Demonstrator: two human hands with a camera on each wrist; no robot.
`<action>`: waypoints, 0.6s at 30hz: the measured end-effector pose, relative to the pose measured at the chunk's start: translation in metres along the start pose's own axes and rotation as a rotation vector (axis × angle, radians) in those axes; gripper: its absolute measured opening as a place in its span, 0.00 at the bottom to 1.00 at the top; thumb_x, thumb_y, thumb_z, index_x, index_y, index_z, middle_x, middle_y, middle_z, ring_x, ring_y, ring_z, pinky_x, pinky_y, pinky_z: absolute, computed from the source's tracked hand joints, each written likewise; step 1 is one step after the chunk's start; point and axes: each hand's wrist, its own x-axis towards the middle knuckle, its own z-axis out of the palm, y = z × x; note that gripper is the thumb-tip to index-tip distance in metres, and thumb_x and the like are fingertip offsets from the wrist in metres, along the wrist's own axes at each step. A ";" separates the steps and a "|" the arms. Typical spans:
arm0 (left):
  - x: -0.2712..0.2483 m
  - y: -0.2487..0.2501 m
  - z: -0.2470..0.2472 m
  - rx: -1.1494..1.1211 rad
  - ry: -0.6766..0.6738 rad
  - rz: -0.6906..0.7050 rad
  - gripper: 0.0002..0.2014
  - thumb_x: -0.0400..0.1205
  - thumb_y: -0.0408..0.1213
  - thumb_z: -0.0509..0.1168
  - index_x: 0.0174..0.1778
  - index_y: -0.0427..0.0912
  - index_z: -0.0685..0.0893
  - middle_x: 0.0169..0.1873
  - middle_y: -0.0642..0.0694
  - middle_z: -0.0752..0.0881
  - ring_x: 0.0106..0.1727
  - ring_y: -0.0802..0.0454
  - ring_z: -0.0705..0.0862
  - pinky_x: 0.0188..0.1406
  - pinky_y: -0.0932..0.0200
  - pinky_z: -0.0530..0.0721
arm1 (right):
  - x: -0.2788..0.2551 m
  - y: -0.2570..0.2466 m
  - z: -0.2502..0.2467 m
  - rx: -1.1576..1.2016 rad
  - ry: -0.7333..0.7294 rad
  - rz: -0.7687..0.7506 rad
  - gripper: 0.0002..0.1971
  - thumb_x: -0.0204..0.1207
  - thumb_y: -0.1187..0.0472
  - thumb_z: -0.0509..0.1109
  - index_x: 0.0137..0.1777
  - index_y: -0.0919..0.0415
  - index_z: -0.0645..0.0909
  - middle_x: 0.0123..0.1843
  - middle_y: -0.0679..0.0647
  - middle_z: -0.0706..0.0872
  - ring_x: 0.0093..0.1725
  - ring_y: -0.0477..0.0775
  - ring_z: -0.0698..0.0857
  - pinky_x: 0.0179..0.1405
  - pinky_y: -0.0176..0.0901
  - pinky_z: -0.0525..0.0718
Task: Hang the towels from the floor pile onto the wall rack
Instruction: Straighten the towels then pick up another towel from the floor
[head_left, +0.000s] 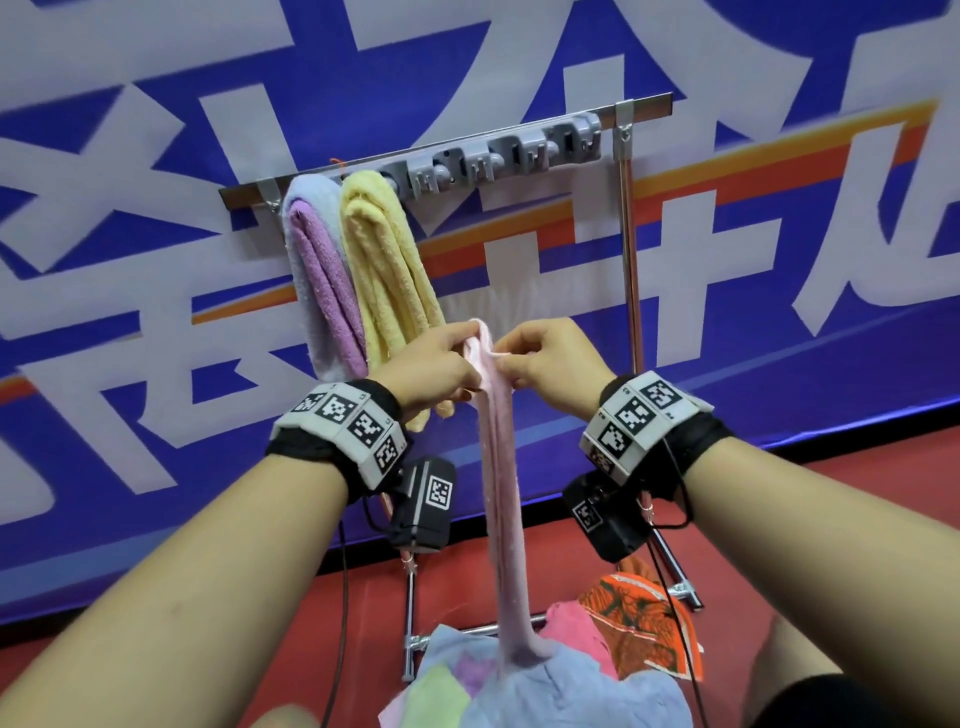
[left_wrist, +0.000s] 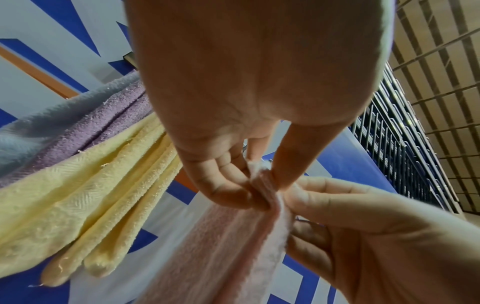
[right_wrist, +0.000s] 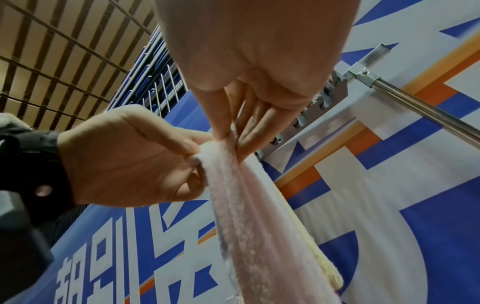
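Observation:
A long pale pink towel (head_left: 501, 493) hangs bunched from both hands, its lower end still resting on the floor pile (head_left: 519, 680). My left hand (head_left: 441, 364) pinches its top fold between thumb and fingers. My right hand (head_left: 540, 358) pinches the same top edge just to the right. The grey clip rack (head_left: 498, 156) on its metal bar is above and behind the hands. A lilac towel (head_left: 322, 270) and a yellow towel (head_left: 384, 270) hang at the rack's left end. In the wrist views the pink towel (left_wrist: 233, 246) (right_wrist: 257, 226) trails down from the pinching fingers.
The floor pile holds blue, green, pink and orange patterned cloths (head_left: 644, 623). A metal stand (head_left: 631, 249) with tube legs carries the rack in front of a blue and white banner wall (head_left: 156, 260). The floor is red.

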 end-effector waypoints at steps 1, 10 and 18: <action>0.000 0.000 0.001 -0.007 0.001 0.008 0.19 0.60 0.27 0.62 0.40 0.54 0.77 0.48 0.36 0.77 0.46 0.40 0.79 0.47 0.34 0.76 | 0.000 -0.001 0.001 -0.004 -0.004 -0.004 0.02 0.73 0.65 0.74 0.41 0.62 0.87 0.35 0.61 0.88 0.35 0.51 0.84 0.44 0.54 0.87; 0.006 -0.004 0.002 -0.128 0.069 0.070 0.20 0.77 0.12 0.59 0.49 0.44 0.79 0.34 0.48 0.83 0.42 0.48 0.82 0.52 0.50 0.84 | 0.000 -0.006 0.004 -0.035 0.050 0.006 0.06 0.72 0.68 0.74 0.48 0.62 0.88 0.37 0.46 0.86 0.43 0.48 0.86 0.53 0.46 0.87; 0.014 -0.009 0.014 -0.289 0.240 0.091 0.30 0.77 0.17 0.65 0.76 0.32 0.68 0.49 0.43 0.86 0.48 0.53 0.87 0.58 0.54 0.85 | -0.001 -0.010 0.007 -0.004 0.209 -0.005 0.08 0.73 0.66 0.73 0.52 0.63 0.89 0.41 0.47 0.86 0.41 0.40 0.83 0.42 0.25 0.78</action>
